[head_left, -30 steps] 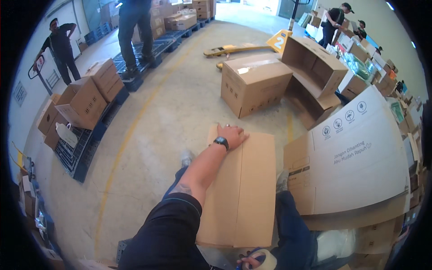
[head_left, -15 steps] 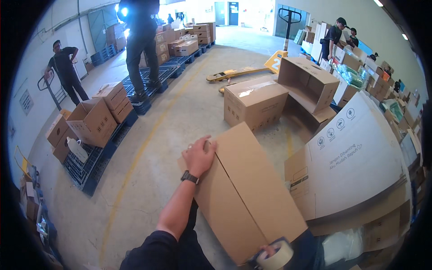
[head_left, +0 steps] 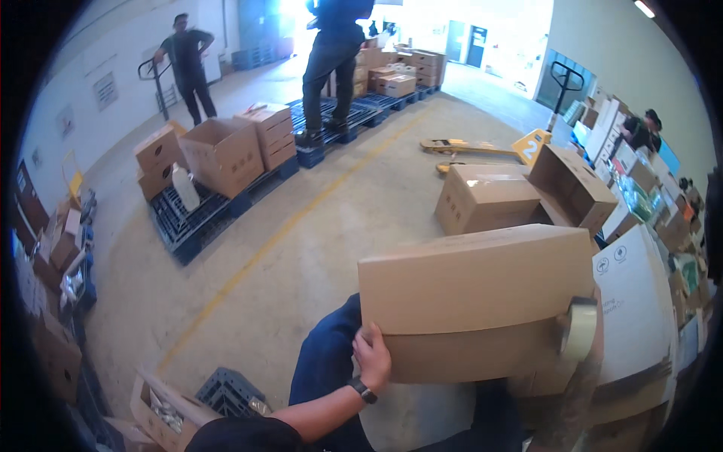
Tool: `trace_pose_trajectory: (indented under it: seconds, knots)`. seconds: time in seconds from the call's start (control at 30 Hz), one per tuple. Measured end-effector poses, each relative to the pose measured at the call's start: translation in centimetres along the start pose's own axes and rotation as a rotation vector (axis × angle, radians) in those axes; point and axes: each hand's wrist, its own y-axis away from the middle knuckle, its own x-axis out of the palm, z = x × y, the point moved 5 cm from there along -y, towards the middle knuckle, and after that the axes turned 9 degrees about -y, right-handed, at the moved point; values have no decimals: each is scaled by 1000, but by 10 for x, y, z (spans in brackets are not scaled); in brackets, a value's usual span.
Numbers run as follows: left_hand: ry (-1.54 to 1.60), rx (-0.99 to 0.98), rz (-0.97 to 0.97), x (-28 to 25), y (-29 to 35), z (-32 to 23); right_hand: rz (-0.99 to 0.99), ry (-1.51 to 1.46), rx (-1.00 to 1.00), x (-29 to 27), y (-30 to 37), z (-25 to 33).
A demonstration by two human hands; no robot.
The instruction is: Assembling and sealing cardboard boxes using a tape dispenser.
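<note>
A closed brown cardboard box (head_left: 459, 290) is tilted up in front of me, its long seam running across it. My left hand (head_left: 372, 357), with a dark watch on the wrist, grips the box's lower left edge, the fingers partly behind the panel. At the box's right end, my right hand (head_left: 562, 325) is closed round a tape dispenser with a wide roll of pale packing tape (head_left: 581, 329). Most of that hand is hidden by the roll and blurred. My knees are bent beneath the box.
Beyond lie a taped box (head_left: 489, 196), an open box (head_left: 572, 192) and a yellow pallet jack (head_left: 531, 147). White flattened cardboard (head_left: 636, 301) leans at right. A blue pallet (head_left: 203, 230) holds boxes and a white jug (head_left: 184, 188). One person (head_left: 331, 68) stands on pallets; another (head_left: 190, 64) stands behind.
The box has turned and tipped up, its long side now running left to right. My left hand moved from its far corner to the near left edge. The tape moved up and right; the view swung left.
</note>
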Motion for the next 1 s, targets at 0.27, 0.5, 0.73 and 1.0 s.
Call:
trace_pose_trajectory:
  seconds: [0.27, 0.5, 0.73, 1.0]
  knots:
    - [-27, -587, 458, -44, 131, 54, 424, -257, 597, 18, -113, -138]
    - [111, -970, 693, -44, 178, 100, 557, -82, 674, 101, -98, -343]
    - [222, -1066, 798, -29, 171, 118, 659, 380, 484, 122, -103, -459]
    - [79, -1257, 1231, -51, 164, 73, 613, 598, 333, 145, -99, -393]
